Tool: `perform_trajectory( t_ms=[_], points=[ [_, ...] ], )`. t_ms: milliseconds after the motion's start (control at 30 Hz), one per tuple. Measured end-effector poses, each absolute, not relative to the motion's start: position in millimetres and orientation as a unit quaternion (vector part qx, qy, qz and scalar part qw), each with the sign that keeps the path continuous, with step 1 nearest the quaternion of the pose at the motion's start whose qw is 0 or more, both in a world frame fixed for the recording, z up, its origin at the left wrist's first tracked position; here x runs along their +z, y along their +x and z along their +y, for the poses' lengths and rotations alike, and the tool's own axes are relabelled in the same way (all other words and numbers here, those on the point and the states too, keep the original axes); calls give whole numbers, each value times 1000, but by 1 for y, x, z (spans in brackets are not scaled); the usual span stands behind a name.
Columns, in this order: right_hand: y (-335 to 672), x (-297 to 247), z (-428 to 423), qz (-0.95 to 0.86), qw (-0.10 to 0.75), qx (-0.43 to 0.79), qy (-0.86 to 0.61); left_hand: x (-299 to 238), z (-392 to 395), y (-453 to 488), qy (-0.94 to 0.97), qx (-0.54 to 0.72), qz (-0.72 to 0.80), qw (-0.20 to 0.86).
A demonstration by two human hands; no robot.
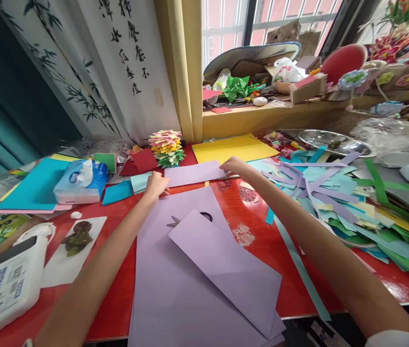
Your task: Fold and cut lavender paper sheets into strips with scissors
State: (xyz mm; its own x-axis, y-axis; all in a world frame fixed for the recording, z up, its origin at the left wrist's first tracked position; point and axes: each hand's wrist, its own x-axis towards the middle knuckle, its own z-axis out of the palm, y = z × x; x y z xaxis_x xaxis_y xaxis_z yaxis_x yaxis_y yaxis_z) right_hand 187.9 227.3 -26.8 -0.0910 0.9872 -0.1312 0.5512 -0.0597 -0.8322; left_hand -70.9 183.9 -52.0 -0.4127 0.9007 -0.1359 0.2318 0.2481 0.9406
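Note:
My left hand (156, 185) is curled at the left end of a small lilac paper strip (193, 172) lying across the red table (255, 212). At the strip's right end rests my right hand (234, 166), fingers bent down onto the paper. Both hands pinch its ends. Nearer me lie large lilac sheets (175, 289), with a folded lilac piece (226, 270) on top. Scissors (190, 219) are partly hidden under these sheets, only a handle loop and blade tips showing.
A yellow sheet (233, 147) lies behind the strip. A heap of coloured paper strips (338, 202) fills the right. A stack of folded paper flowers (166, 147), a tissue pack (80, 182), blue card (36, 190) and a white bottle (9, 284) stand left. A metal bowl (329, 140) sits by the windowsill.

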Motion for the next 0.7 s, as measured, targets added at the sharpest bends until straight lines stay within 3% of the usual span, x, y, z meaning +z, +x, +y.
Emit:
perform_trajectory(
  t_ms=[400, 700],
  points=[
    [188, -46, 248, -586, 327, 463, -580, -44, 192, -73, 440, 410, 684, 413],
    [202, -51, 243, -642, 443, 428, -457, -45, 183, -75, 567, 481, 581, 331]
  ],
)
